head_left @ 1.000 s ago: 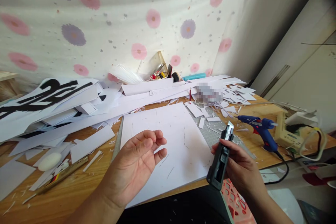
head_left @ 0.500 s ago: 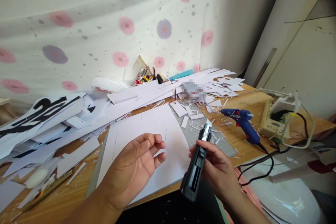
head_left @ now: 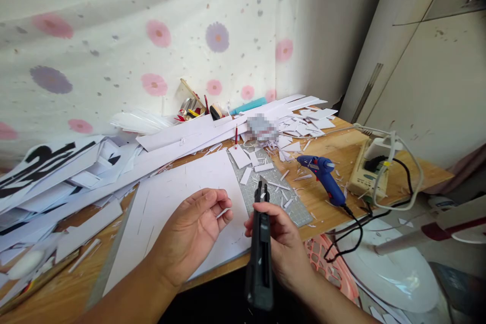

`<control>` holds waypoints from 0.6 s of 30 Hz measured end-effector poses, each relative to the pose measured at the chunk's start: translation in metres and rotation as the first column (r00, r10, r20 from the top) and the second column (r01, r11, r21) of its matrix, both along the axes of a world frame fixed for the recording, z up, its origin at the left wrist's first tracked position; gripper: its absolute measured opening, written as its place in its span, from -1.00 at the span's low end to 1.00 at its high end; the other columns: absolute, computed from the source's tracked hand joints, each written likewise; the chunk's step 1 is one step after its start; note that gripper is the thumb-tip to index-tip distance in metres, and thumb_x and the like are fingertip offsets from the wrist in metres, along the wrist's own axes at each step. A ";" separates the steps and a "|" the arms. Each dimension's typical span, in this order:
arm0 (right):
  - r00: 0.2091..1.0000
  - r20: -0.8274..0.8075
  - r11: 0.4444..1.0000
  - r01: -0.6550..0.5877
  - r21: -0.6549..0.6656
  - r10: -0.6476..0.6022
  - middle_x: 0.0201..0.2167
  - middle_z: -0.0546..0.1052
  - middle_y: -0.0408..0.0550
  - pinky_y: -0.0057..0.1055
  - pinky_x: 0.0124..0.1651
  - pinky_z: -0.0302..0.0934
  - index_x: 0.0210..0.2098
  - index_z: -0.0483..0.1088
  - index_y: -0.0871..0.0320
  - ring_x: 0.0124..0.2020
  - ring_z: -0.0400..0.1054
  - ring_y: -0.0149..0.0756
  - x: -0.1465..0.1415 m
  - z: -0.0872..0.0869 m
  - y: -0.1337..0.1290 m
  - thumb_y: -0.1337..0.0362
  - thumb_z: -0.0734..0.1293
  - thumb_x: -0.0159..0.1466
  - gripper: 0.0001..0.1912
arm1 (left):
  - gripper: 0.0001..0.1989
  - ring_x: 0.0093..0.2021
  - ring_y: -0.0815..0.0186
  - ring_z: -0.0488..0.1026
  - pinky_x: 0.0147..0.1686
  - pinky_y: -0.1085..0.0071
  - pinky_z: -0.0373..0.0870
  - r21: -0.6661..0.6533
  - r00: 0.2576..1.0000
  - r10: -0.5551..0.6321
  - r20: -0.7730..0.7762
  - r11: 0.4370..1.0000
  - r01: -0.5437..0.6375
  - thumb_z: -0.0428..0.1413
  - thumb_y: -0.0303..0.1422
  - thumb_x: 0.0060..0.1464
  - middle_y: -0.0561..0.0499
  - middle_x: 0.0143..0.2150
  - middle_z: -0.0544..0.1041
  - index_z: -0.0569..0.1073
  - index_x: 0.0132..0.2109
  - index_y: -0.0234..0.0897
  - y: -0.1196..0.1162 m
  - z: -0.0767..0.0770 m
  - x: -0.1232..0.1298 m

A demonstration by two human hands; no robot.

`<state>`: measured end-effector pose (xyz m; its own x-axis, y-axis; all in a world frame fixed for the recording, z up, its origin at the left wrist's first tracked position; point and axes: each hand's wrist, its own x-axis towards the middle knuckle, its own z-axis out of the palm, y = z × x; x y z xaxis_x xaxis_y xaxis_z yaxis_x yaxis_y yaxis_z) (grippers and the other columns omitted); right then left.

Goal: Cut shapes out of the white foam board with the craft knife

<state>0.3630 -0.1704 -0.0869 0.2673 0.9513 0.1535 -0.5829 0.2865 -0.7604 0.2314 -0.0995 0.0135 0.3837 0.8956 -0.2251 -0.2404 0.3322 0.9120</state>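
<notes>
My right hand grips a black utility knife, its blade end pointing up and away from me. Raised over the white sheet, my left hand has loosely curled fingers with gaps between them and nothing in it. Faint pencil lines mark the sheet, which lies on a grey cutting mat. A red pencil is just past the sheet's far edge, among white offcuts.
A blue glue gun and a power strip with cables occupy the table's right side. White strips and scraps pile up on the left. Tools stand at the back. Below right is a pink basket.
The view has turned to the right, so the table's things appear farther left. The knife has swung more upright in my right hand and sits nearer my left hand.
</notes>
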 end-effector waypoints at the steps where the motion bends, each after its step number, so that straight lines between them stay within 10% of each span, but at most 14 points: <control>1: 1.000 0.011 1.000 0.018 -0.010 -0.018 -0.38 0.52 -0.13 -0.47 -0.34 0.35 -0.12 0.45 -0.01 -0.38 0.43 -0.37 0.001 -0.001 0.000 0.17 0.49 0.13 -0.68 | -0.85 -0.24 0.34 0.44 -0.19 0.40 0.45 0.034 0.999 -0.012 -0.037 0.999 0.013 0.26 -0.22 0.01 0.04 -0.30 0.51 0.56 -0.39 -0.19 -0.003 -0.002 -0.004; 7: 0.964 0.030 0.958 0.259 0.119 -0.264 -0.61 0.28 -0.32 -0.27 -0.21 0.36 -0.23 0.37 0.00 -0.56 0.25 -0.42 -0.005 -0.005 0.009 0.09 0.52 0.04 -0.62 | -0.73 0.15 0.05 0.34 0.29 0.05 0.02 0.294 0.875 -0.160 -0.456 0.902 0.318 0.28 -0.32 0.00 -0.10 0.05 0.54 0.59 -0.09 -0.14 -0.023 -0.029 -0.048; 12: 0.870 0.200 0.892 0.430 0.138 -0.451 -0.56 0.35 -0.27 -0.31 -0.23 0.32 -0.17 0.38 0.01 -0.54 0.27 -0.40 -0.005 -0.005 0.006 0.10 0.44 0.16 -0.71 | -0.36 0.39 0.01 0.01 0.30 -0.13 -0.06 0.409 0.356 0.210 -0.911 0.337 0.848 0.10 -0.24 0.18 -0.09 0.39 0.14 0.10 0.35 -0.04 -0.015 -0.059 -0.084; 18: 0.376 0.911 0.983 0.138 0.122 -0.166 -0.25 0.48 -0.04 -0.34 -0.22 0.29 -0.02 0.38 0.05 -0.27 0.40 -0.21 0.013 0.007 -0.015 0.19 0.54 0.05 -0.48 | -0.35 0.32 -0.07 0.16 0.21 -0.14 0.17 0.472 0.405 0.266 -0.875 0.278 0.837 0.15 -0.21 0.14 -0.20 0.32 0.26 0.17 0.33 -0.12 0.005 -0.073 -0.098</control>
